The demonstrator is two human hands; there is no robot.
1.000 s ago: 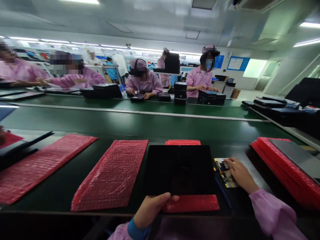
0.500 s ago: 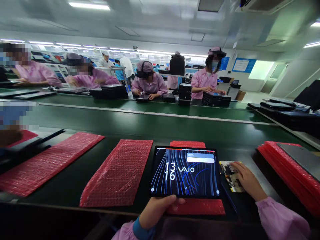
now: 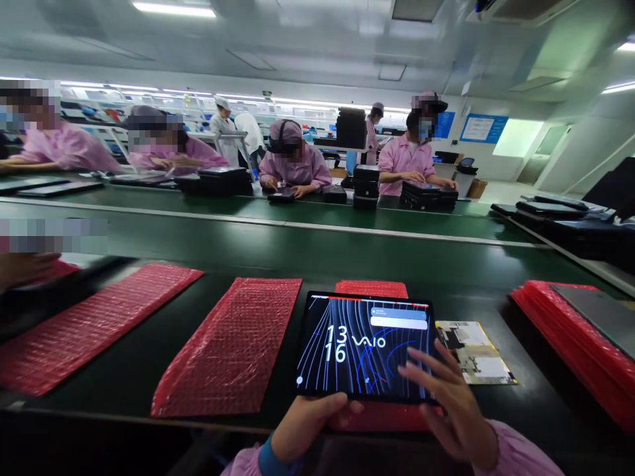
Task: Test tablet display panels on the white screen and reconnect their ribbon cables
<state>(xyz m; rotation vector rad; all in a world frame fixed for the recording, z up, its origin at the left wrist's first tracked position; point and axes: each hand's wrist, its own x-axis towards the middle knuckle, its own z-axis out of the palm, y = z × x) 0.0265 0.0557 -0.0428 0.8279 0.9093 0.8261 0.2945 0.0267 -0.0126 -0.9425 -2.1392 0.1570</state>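
A black tablet [image 3: 342,354] with its screen lit shows "13 16" and "VAIO". My left hand [image 3: 312,423] grips its lower edge, thumb on the front, the other fingers underneath. Over the tablet's right side is my right hand [image 3: 454,400], its fingers spread and nothing in them; whether a fingertip touches the glass I cannot tell. Beneath the tablet lie red bubble-wrap bags [image 3: 372,288], mostly covered by it. To the right, a flat yellow-edged panel with white and dark patches [image 3: 479,357] rests on the green bench.
Red bubble-wrap bags lie to the left, one close [image 3: 228,344] and one farther [image 3: 104,324]. A stack of red bags [image 3: 570,344] with a grey flat panel [image 3: 600,317] on top stands right. Across the green bench [image 3: 218,241], co-workers in pink handle black devices [image 3: 429,195].
My right hand has left the yellow-edged panel and come left over the tablet, its fingers spread. The tablet stays in my left hand, its lower edge slightly nearer me.
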